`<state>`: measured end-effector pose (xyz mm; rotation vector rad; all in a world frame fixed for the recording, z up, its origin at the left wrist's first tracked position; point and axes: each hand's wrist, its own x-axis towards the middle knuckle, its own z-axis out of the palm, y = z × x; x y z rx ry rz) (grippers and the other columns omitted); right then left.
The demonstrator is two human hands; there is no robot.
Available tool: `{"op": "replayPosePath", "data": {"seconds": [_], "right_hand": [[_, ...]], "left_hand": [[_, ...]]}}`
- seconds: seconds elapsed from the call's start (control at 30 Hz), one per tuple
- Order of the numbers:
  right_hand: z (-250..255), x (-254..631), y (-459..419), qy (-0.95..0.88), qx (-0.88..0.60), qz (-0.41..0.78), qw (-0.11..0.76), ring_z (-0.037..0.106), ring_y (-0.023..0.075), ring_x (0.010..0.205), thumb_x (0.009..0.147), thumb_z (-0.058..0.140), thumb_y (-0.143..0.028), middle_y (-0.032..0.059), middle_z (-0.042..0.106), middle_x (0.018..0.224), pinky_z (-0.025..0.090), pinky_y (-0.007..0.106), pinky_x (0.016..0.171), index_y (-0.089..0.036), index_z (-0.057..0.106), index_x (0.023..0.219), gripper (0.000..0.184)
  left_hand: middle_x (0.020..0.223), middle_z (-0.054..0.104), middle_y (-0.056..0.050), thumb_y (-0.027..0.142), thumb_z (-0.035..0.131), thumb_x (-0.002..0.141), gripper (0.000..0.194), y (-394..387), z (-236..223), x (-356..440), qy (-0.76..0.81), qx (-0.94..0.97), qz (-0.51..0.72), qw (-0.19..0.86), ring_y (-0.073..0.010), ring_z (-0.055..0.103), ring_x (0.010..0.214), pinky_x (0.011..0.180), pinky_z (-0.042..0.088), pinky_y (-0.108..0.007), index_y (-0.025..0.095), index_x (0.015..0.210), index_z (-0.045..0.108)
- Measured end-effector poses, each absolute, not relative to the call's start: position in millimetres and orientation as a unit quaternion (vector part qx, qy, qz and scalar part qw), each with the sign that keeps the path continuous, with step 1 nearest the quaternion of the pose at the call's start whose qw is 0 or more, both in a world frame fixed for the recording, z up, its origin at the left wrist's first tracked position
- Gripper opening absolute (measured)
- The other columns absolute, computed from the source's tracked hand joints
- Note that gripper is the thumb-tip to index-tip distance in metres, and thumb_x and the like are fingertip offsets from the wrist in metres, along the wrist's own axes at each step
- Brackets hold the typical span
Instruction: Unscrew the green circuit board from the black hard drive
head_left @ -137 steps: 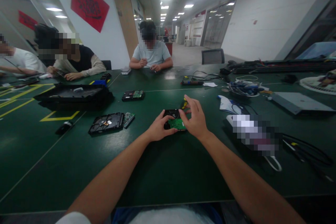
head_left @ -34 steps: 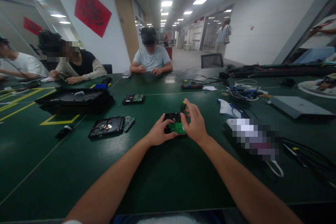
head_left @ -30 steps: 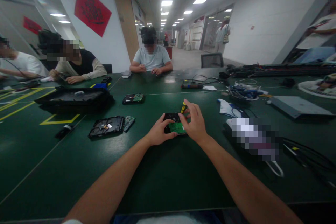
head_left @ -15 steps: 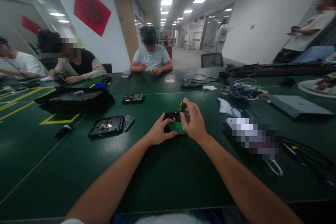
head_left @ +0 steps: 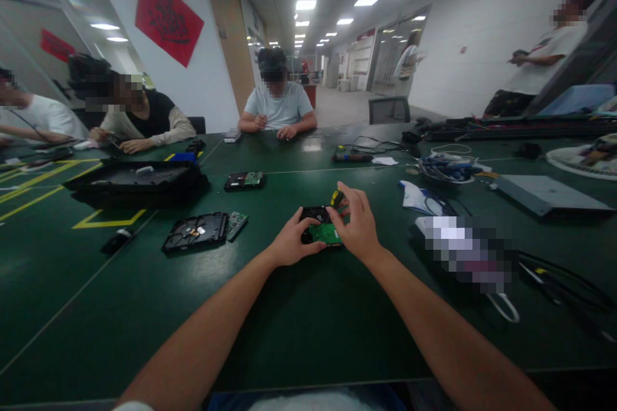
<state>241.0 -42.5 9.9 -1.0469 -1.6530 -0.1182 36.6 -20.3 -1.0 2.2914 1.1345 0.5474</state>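
A hard drive (head_left: 326, 233) with a green circuit board facing up lies on the dark green table in front of me. My left hand (head_left: 294, 241) grips it at its left side, thumb on the near edge and fingers over the far part. Above its right end, my right hand (head_left: 355, 218) is closed on a short yellow-and-black screwdriver (head_left: 336, 196). The handle stands nearly upright between thumb and fingers; the tip is hidden by my hand.
Left on the table are another hard drive (head_left: 196, 232), a loose circuit board (head_left: 236, 225), a third drive (head_left: 245, 180) and a black tray (head_left: 137, 178). To the right lie cables (head_left: 446, 167) and a flat silver box (head_left: 552, 194). A person (head_left: 278, 103) sits opposite.
The screwdriver handle has turned a little in my right hand, whose fingers shifted slightly. My left hand and the hard drive stay put. At the right, a standing person has moved left.
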Motion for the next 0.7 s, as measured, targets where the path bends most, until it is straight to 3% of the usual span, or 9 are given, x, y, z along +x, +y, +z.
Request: {"op": "replayPosePath", "data": {"seconds": [0.17, 0.37, 0.53, 0.7], "right_hand": [[10.9, 240.7, -43.6, -0.71, -0.435, -0.051, 0.551, 0.063, 0.0237, 0.106, 0.099, 0.051, -0.023, 0.0127, 0.054, 0.13, 0.065, 0.04, 0.081, -0.031, 0.034, 0.156, 0.06], [10.2, 241.3, -43.8, -0.701, -0.445, -0.042, 0.555, 0.065, 0.0203, 0.091, 0.099, 0.057, -0.03, 0.0118, 0.054, 0.126, 0.066, 0.038, 0.073, -0.03, 0.039, 0.153, 0.057], [10.4, 241.0, -44.3, -0.709, -0.437, -0.056, 0.551, 0.063, 0.0243, 0.108, 0.1, 0.051, -0.025, 0.0136, 0.055, 0.131, 0.065, 0.041, 0.082, -0.028, 0.036, 0.155, 0.058], [10.2, 241.4, -44.3, -0.703, -0.445, -0.049, 0.553, 0.065, 0.0215, 0.093, 0.099, 0.056, -0.03, 0.0127, 0.055, 0.126, 0.066, 0.039, 0.074, -0.029, 0.04, 0.152, 0.056]], "left_hand": [[0.167, 0.031, -0.018, 0.05, 0.077, 0.082, 0.062, -21.2, 0.5, 36.6, 0.418, 0.845, 0.204, 0.265, -0.0361, 0.014, 0.16, 0.125, 0.028, -0.055, 0.023, 0.136, 0.061], [0.167, 0.031, -0.018, 0.049, 0.077, 0.082, 0.062, -21.8, 0.4, 36.7, 0.415, 0.844, 0.209, 0.266, -0.0362, 0.014, 0.16, 0.126, 0.027, -0.053, 0.022, 0.136, 0.06], [0.168, 0.03, -0.018, 0.051, 0.077, 0.082, 0.063, -20.4, -2.5, 36.2, 0.416, 0.846, 0.207, 0.263, -0.0357, 0.015, 0.16, 0.125, 0.027, -0.054, 0.023, 0.136, 0.06], [0.168, 0.03, -0.016, 0.051, 0.077, 0.082, 0.062, -20.1, -3.2, 35.4, 0.414, 0.844, 0.212, 0.269, -0.0356, 0.014, 0.16, 0.125, 0.028, -0.055, 0.024, 0.136, 0.06]]}}
